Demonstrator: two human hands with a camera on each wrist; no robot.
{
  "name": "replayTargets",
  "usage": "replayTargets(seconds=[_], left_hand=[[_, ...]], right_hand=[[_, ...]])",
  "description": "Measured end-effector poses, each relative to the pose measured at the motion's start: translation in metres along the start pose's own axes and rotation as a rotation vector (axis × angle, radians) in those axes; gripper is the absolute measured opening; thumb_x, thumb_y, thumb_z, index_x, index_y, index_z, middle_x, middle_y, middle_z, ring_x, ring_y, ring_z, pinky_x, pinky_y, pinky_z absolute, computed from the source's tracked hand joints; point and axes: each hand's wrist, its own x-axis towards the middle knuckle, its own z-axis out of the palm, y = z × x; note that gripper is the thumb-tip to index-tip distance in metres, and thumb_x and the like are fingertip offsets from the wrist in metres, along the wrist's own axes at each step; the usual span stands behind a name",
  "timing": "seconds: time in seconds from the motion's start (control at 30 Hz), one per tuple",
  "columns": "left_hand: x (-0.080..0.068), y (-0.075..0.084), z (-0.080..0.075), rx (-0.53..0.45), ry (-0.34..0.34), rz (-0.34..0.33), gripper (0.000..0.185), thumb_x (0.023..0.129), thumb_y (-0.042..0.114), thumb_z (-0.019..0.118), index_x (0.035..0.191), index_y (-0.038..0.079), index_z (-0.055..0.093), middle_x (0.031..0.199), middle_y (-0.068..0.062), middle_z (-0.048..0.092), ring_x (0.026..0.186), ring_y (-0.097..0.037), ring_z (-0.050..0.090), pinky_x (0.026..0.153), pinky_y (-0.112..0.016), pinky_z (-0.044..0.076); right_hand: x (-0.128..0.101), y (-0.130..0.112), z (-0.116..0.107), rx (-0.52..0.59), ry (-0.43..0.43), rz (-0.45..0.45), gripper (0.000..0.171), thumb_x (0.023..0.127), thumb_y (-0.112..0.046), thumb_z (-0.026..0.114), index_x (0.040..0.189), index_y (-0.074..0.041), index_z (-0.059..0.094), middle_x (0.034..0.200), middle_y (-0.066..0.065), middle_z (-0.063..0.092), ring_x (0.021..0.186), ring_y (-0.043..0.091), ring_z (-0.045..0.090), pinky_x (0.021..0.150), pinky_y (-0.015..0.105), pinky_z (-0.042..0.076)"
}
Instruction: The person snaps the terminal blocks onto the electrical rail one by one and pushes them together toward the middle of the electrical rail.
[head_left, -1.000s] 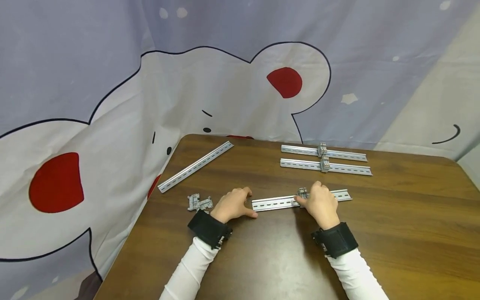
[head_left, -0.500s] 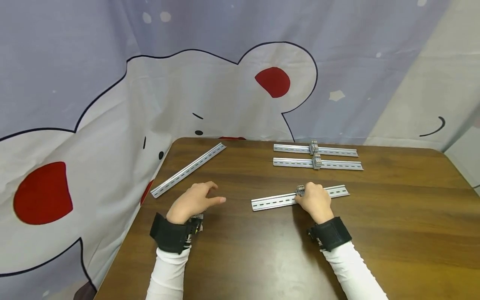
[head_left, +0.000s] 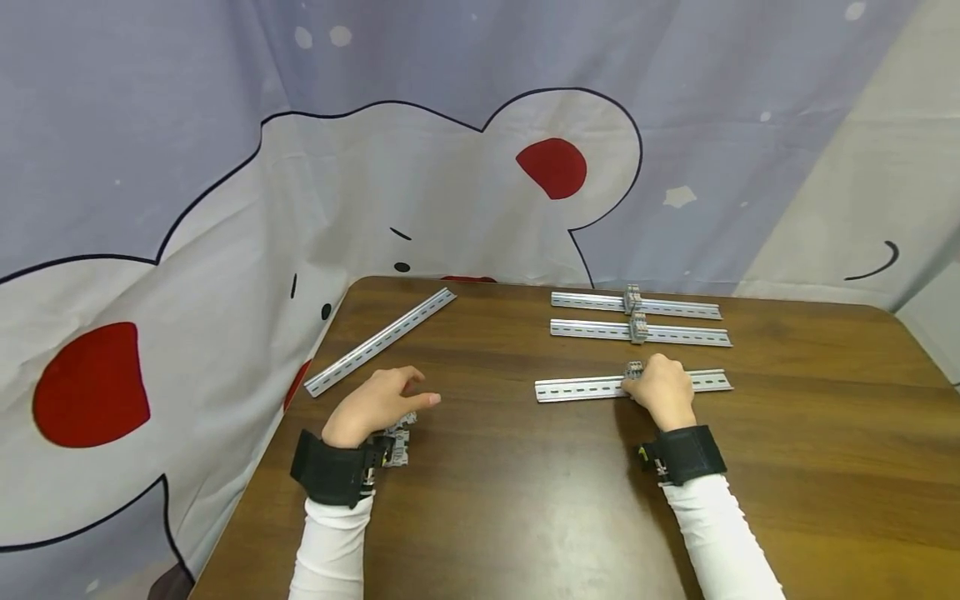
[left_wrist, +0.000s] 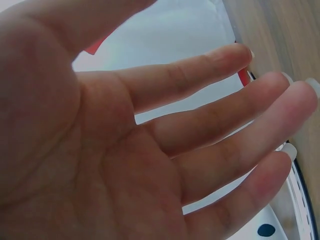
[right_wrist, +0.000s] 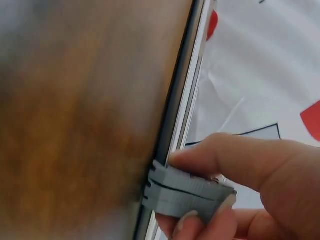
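My right hand (head_left: pixel 662 390) pinches grey DIN rail terminal blocks (right_wrist: pixel 180 195) between thumb and fingers in the right wrist view. They sit on a slotted metal DIN rail (head_left: pixel 577 389), which lies crosswise on the table with its left part bare. My left hand (head_left: pixel 378 406) hovers at the left with fingers spread and thumb out. Its palm (left_wrist: pixel 125 145) fills much of the left wrist view and holds nothing. Loose grey terminal blocks (head_left: pixel 401 447) lie just under that hand, partly covered by the hand and its wrist strap.
Two more DIN rails, a rear one (head_left: pixel 682 309) and a nearer one (head_left: pixel 686 336), lie at the back right, each with terminal blocks mid-length. A bare DIN rail (head_left: pixel 381 342) lies slanted at the back left. A printed curtain (head_left: pixel 450 192) hangs behind the wooden table (head_left: pixel 510 508).
My left hand has moved away from the rail's left end, leftward to above the loose terminal blocks. My right hand, still gripping the mounted blocks, has shifted right, and the rail with it.
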Motion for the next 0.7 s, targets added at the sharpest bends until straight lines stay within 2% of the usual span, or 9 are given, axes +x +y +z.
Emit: replayTargets(seconds=[0.23,0.43,0.5,0.63,0.7], left_hand=[[0.002,-0.003,0.0,0.012,-0.004,-0.039,0.055,0.095,0.037,0.059,0.132,-0.004,0.053,0.124,-0.024,0.061,0.114,-0.036,0.06,0.092,-0.051,0.048],[0.003,-0.004,0.002,0.01,-0.022,-0.077,0.055,0.095,0.037,0.059,0.132,-0.003,0.053,0.124,-0.024,0.06,0.113,-0.036,0.06,0.091,-0.051,0.048],[0.004,-0.004,0.003,0.017,-0.026,-0.08,0.055,0.094,0.037,0.06,0.132,-0.003,0.053,0.122,-0.023,0.061,0.11,-0.034,0.061,0.09,-0.051,0.049],[0.005,-0.005,0.005,0.025,-0.03,-0.095,0.056,0.094,0.038,0.061,0.131,-0.003,0.054,0.118,-0.021,0.063,0.103,-0.031,0.062,0.087,-0.049,0.05],[0.004,-0.006,0.005,0.03,-0.039,-0.102,0.056,0.094,0.039,0.061,0.13,-0.003,0.054,0.117,-0.021,0.063,0.101,-0.03,0.062,0.085,-0.049,0.05]], right_hand=[[0.016,0.011,-0.004,0.034,0.052,-0.01,0.031,0.075,-0.025,0.073,0.066,0.002,0.06,0.08,0.031,0.066,0.074,0.045,0.063,0.059,0.049,0.047],[0.026,0.016,-0.005,0.067,0.047,-0.004,0.036,0.075,-0.023,0.072,0.054,-0.007,0.048,0.061,0.014,0.055,0.065,0.034,0.058,0.062,0.048,0.046],[0.029,0.016,-0.004,0.082,0.047,0.003,0.036,0.074,-0.023,0.071,0.053,-0.007,0.047,0.062,0.015,0.055,0.068,0.037,0.058,0.065,0.049,0.046],[0.031,0.015,-0.004,0.099,0.065,0.009,0.031,0.073,-0.023,0.071,0.055,-0.005,0.052,0.074,0.026,0.064,0.08,0.047,0.061,0.07,0.052,0.045],[0.032,0.015,-0.005,0.105,0.059,0.016,0.031,0.073,-0.024,0.07,0.054,-0.006,0.052,0.073,0.025,0.064,0.078,0.045,0.061,0.068,0.051,0.046]])
